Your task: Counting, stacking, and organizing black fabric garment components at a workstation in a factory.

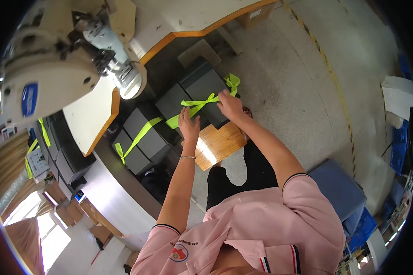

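Observation:
A bright yellow-green ribbon (198, 108) runs across a bundle of dark grey panels or boxes (205, 87) and is knotted in a bow near its middle. My left hand (188, 126) is over the ribbon just left of the bow, fingers raised and thumb apart, gripping nothing visible. On the other side of the bow, my right hand (230, 105) has its fingers curled at the ribbon; the exact contact is partly hidden by the fingers. A loose ribbon end (232, 81) sticks up beyond it. The bundle rests at the far edge of a shiny wooden board (220, 144).
Left of it stands another grey bundle (140, 133) with a yellow-green ribbon. A sewing machine head (55, 78) overhangs the far left, above a white table with a wooden edge (172, 35). A blue padded block (337, 192) sits at right; yellow-black tape (328, 59) marks the floor.

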The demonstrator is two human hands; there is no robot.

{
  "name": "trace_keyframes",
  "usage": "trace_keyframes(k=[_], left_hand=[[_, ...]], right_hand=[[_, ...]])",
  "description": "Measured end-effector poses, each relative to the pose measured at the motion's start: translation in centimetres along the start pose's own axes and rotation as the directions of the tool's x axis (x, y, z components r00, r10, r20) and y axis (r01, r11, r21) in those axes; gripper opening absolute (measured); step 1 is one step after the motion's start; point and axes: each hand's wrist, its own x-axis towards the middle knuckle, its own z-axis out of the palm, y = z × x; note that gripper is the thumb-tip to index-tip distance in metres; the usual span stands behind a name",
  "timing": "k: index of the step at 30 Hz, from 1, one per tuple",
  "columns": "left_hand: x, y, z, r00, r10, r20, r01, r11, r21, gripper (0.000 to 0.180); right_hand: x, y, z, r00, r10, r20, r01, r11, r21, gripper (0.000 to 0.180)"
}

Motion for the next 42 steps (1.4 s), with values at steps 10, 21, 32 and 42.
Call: trace_keyframes(k=[10, 21, 32, 42], left_hand=[[2.3, 0.5, 2.1, 0.993, -0.101, -0.058, 0.110, 0.977, 0.184, 0.065], [3.1, -0.8, 1.0, 0.954, -0.298, -0.033, 0.298, 0.954, -0.026, 0.052], [5.0, -0.7, -0.7, 0.923, -0.329, -0.200, 0.304, 0.941, -0.148, 0.012], [4.7, 0.0, -1.9, 0.925, -0.360, -0.120, 0.316, 0.907, -0.279, 0.054]], right_hand=[[-7.9, 6.3, 7.1, 0.793, 0.369, 0.485, -0.361, 0.926, -0.115, 0.023], [1.2, 2.4, -0.7, 0.424, 0.343, 0.838, -0.393, 0.903, -0.171, 0.026], [10.7, -4.8, 1.8, 0.958, -0.270, 0.099, 0.232, 0.929, 0.288, 0.018], [12.0, -8.6, 1.5, 0.957, -0.291, -0.006, 0.279, 0.914, 0.295, 0.010]])
